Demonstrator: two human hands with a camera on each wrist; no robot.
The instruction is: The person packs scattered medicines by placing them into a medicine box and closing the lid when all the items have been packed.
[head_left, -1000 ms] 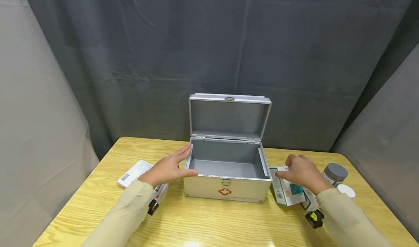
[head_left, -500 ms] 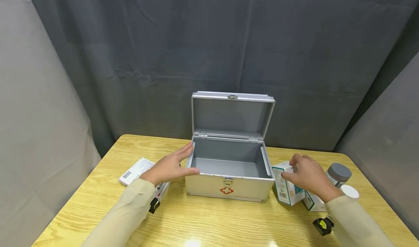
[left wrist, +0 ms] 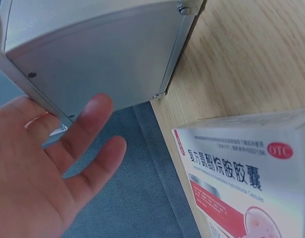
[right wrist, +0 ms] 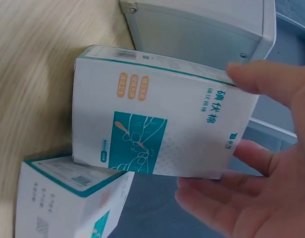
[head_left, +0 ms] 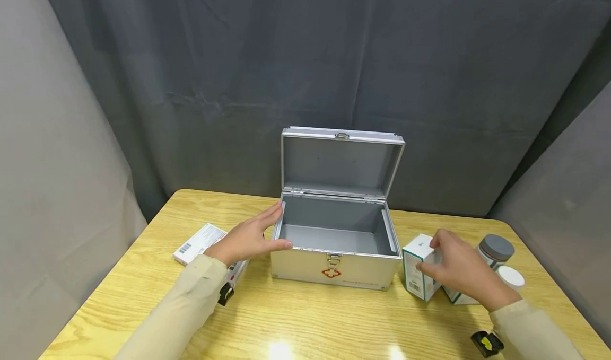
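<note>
Carton [right wrist: 162, 114] is upright just right of the open case [head_left: 305, 264], pinched near its top by the right hand [head_left: 463, 267], presumably to keep it vertical, while the left hand [head_left: 248, 240], fingers extended, lies at the case's left rim, apparently to steady it.

Curtained-off booth: grey drapes [head_left: 238, 68], wooden table [head_left: 329, 320]

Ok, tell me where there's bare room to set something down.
Bare table lies in front of the open metal case, between the sleeves; the case's visible floor is bare. Crowded: left of the case, two white boxes; right of it, the right hand, white-and-teal box, another box, gray-lidded jar and white-lidded container.
</note>
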